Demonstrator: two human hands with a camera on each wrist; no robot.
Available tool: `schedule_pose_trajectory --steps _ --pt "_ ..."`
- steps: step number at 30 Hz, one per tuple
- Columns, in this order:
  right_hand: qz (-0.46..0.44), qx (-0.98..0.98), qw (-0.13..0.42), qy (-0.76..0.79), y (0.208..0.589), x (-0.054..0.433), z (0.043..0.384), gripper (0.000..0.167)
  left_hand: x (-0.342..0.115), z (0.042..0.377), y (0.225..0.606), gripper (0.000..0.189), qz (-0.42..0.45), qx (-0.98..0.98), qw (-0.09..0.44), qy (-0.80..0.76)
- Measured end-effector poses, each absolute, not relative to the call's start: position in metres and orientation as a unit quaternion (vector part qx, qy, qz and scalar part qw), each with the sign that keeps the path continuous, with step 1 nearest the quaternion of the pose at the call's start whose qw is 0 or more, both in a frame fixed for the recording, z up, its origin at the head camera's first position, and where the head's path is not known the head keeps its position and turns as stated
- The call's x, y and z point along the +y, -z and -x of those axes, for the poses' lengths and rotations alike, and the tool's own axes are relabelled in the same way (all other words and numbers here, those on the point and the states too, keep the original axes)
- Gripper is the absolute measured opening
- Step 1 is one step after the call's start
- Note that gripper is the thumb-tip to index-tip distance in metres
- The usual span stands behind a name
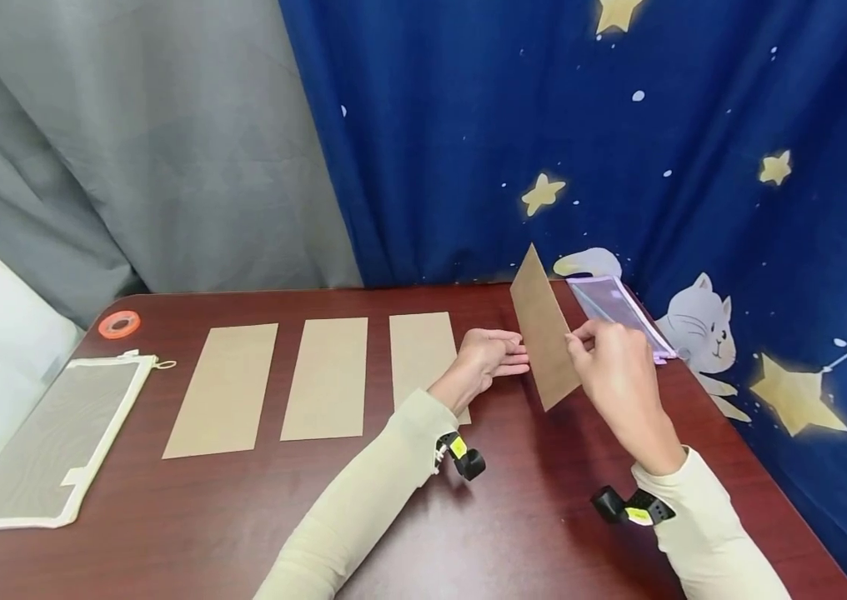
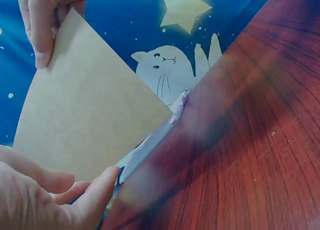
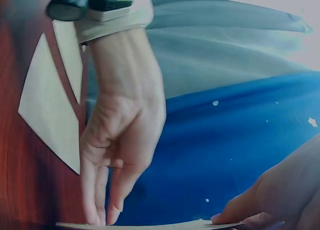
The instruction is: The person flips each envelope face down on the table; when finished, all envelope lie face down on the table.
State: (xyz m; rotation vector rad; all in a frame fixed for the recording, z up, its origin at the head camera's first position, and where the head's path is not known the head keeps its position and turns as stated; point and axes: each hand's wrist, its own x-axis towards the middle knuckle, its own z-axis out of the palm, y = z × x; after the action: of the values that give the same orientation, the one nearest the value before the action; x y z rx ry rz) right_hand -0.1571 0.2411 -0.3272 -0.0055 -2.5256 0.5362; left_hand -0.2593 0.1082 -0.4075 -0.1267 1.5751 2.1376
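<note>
A brown rectangular card [image 1: 541,329] stands tilted on edge above the right part of the table. My right hand [image 1: 614,379] pinches its right edge between thumb and fingers. On the card's other side, my left hand [image 1: 485,360] is held out with its fingers nearly straight, the tips at the card's face or very close to it; contact is hard to tell. The left wrist view shows the card [image 2: 85,105] between the right hand [image 2: 41,25] above and the left hand [image 2: 50,197] below. In the right wrist view the card is seen almost edge-on.
Three similar cards [image 1: 224,392], [image 1: 328,379], [image 1: 422,350] lie in a row, the last partly behind my left arm. At the left are a white-edged mesh zip pouch [image 1: 56,442] and an orange tape roll [image 1: 119,324]. A purple-edged pouch [image 1: 614,308] lies at the back right, by the curtain.
</note>
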Motion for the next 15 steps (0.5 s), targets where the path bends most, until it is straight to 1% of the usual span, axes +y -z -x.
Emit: schedule_pose_trajectory --steps 2,5,6,9,11,13,15 --pt "0.003 -0.941 0.269 -0.204 0.324 0.247 0.159 0.013 0.106 0.26 0.407 0.028 0.047 0.573 0.235 -0.784" --pt "0.001 -0.949 0.235 -0.208 0.321 0.261 0.163 0.013 0.104 0.26 0.407 0.026 0.047 0.568 0.202 -0.797" --pt "-0.001 -0.954 0.215 -0.21 0.32 0.267 0.165 0.016 0.103 0.26 0.407 0.026 0.045 0.567 0.186 -0.801" --pt "-0.014 -0.962 0.137 -0.237 0.324 0.283 0.174 0.033 0.101 0.258 0.408 0.026 0.039 0.571 0.137 -0.809" --pt "-0.019 -0.958 0.091 -0.27 0.331 0.292 0.182 0.041 0.101 0.257 0.409 0.025 0.033 0.575 0.112 -0.81" --pt "-0.021 -0.947 0.061 -0.314 0.34 0.299 0.188 0.046 0.1 0.256 0.409 0.023 0.026 0.586 0.094 -0.804" --pt "-0.018 -0.934 0.049 -0.353 0.35 0.306 0.194 0.045 0.1 0.255 0.408 0.022 0.019 0.599 0.083 -0.796"
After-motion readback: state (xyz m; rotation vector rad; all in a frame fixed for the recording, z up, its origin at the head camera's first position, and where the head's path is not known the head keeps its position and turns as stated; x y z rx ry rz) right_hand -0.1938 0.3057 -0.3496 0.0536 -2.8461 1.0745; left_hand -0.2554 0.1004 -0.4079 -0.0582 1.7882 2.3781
